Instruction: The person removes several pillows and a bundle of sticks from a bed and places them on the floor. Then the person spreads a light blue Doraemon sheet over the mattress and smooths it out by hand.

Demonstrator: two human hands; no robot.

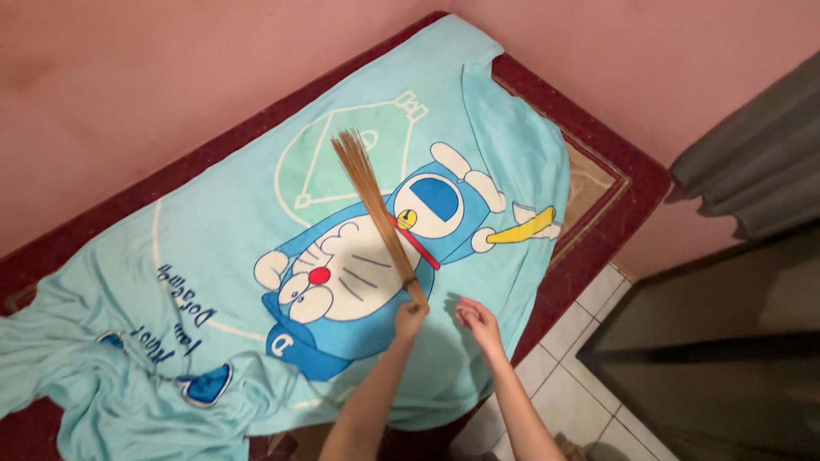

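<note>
**Sheet swept flat on the mattress**

Sheet (256,256), pale blue with a cartoon print, covers the mattress (598,154); keep your stick broom (376,213) low, left hand (408,320) closed on its base, right hand (478,323) half-open, empty, steadying the cloth

Pink walls (128,77) meet in a corner behind a dark red mattress (598,154) pushed against them. White floor tiles (564,384) with dark grout run beside the mattress. A grey curtain (752,162) hangs at the right, above a dark, shadowed area. Light is dim and warm.
</note>
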